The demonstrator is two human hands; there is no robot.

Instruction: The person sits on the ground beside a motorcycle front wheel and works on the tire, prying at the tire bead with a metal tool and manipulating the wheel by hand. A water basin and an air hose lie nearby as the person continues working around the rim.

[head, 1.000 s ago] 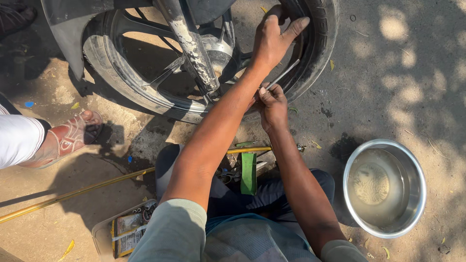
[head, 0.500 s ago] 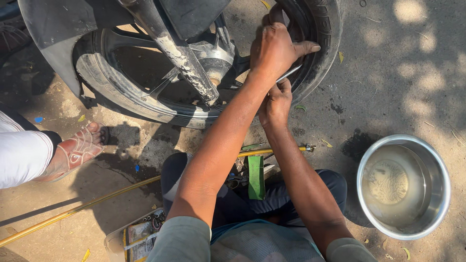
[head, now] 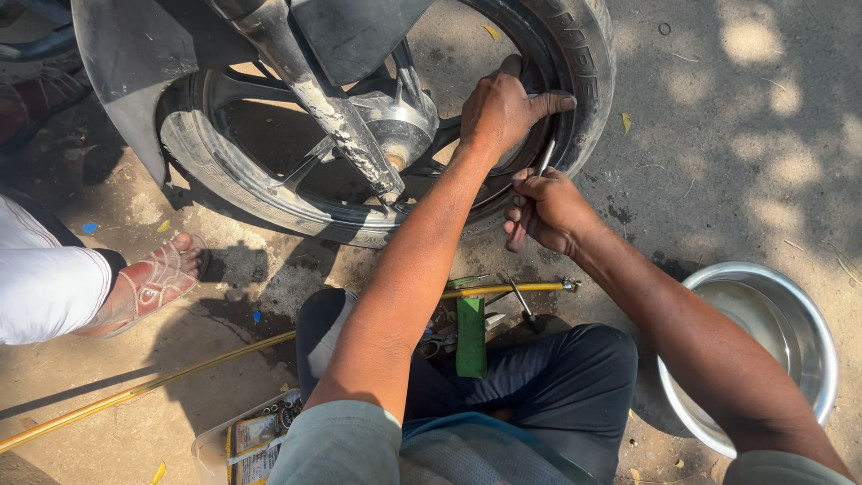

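Crouching over a motorcycle wheel (head: 269, 193) on sunlit concrete ground (head: 736, 162), a person works at the rim with both bare hands. Black tyre (head: 588, 81) fills the upper frame, still on its dark alloy spokes, with the fork leg (head: 332, 108) running diagonally across the hub (head: 400, 126) and a grey mudguard (head: 117, 72) at upper left.

Steel bowl (head: 808, 332) sits on the ground at lower right, holding water, partly behind the person's right forearm. Long yellow hose (head: 135, 391) runs from lower left across the ground towards the knees, ending in a metal fitting (head: 566, 286) just below the wheel.

Second person stands at left: white trouser leg (head: 45, 287), foot in a reddish-brown sandal (head: 153, 283), well apart from the wheel.

Left hand (head: 507, 108) presses flat against the tyre's inner edge, fingers spread over the bead, thumb pointing right. Right hand (head: 548, 211) sits just below it, closed in a fist around a slim metal tyre lever (head: 544, 160), whose upper end reaches the rim between the two hands.

Small items between the knees: green flat tool (head: 470, 337), a few metal hand tools beside it, too cluttered to tell apart. Plastic tray (head: 242, 440) with small packets lies at bottom left.
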